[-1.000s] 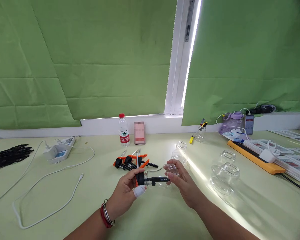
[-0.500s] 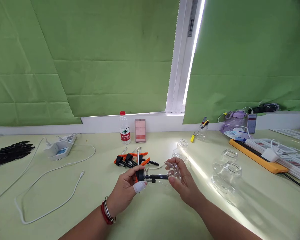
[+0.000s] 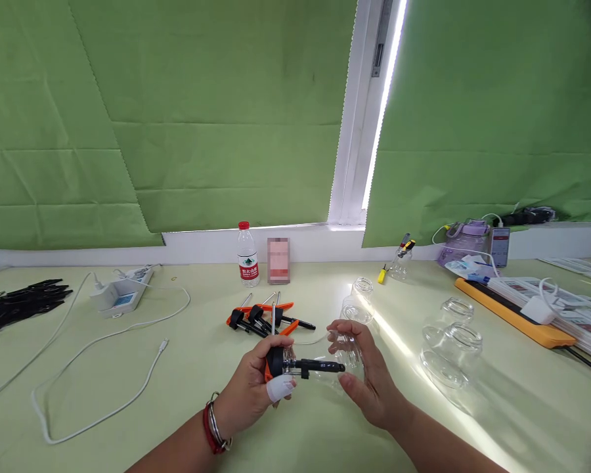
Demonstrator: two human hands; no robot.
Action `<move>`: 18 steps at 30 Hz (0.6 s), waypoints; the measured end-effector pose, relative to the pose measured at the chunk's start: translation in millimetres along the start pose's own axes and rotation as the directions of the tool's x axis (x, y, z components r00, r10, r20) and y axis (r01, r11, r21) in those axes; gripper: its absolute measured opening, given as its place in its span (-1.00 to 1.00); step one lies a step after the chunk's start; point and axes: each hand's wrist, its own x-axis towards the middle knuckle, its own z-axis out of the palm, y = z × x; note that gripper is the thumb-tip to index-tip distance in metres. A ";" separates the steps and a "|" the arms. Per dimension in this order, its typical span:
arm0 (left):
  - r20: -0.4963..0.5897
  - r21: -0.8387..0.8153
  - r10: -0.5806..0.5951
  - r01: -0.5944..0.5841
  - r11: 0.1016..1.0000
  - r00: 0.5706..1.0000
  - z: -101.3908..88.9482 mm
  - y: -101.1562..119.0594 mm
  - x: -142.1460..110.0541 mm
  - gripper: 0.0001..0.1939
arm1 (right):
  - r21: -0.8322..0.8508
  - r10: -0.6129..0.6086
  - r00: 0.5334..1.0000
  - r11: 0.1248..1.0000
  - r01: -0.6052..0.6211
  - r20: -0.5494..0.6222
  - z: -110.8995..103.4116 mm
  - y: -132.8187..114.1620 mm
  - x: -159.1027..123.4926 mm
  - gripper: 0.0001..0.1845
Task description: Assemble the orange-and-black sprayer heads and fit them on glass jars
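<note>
My left hand (image 3: 256,378), with white tape on the thumb, is closed round the black cap of a dispenser top (image 3: 276,361). It has an orange lever and a thin metal spout pointing up. From the cap a black tube runs sideways inside a clear glass bottle (image 3: 352,355), whose neck meets the cap. Curled round the bottle's wide base end is my right hand (image 3: 374,378). The bottle lies on its side in the air, neck to the left. Whether the cap is screwed on, I cannot tell. Behind my hands lie several similar dispenser tops (image 3: 256,318).
Clear bottles stand at right (image 3: 450,355) and behind my right hand (image 3: 358,302). A water bottle (image 3: 248,259) stands at the back. White cable (image 3: 98,424) loops at left near a power strip (image 3: 123,295) and black strips (image 3: 24,305). An orange-edged power strip (image 3: 512,315) lies right.
Both hands have come slightly lower and nearer me with the bottle and dispenser top. My right fingers have shifted on the base, and more of the black tube's end shows.
</note>
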 end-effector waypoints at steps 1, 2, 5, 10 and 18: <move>-0.001 0.008 0.012 -0.012 1.000 1.000 -0.2 -0.2 0.2 -0.55 | -0.005 -0.001 1.000 1.000 0.001 0.002 0.0 -0.3 -0.3 -0.52; -0.005 0.015 0.027 -0.027 1.000 1.000 -0.7 -0.8 0.6 -0.56 | -0.008 0.007 1.000 1.000 -0.007 0.004 0.1 -0.6 -0.5 -0.53; -0.022 0.033 0.051 -0.050 0.998 0.998 -2.6 -3.2 2.1 -0.55 | 0.010 0.113 0.994 0.994 -0.113 0.000 1.3 -1.3 0.7 -0.58; -0.013 0.069 0.044 -0.043 0.997 0.999 -4.7 -5.3 3.6 -0.53 | 0.289 0.492 0.869 0.827 -0.482 0.039 6.3 -1.0 7.5 -0.67; 0.014 0.115 0.009 -0.011 0.993 1.000 -14.6 -14.3 8.2 -0.54 | 0.393 0.680 0.700 0.596 -0.700 0.217 1.7 -0.8 11.5 -0.55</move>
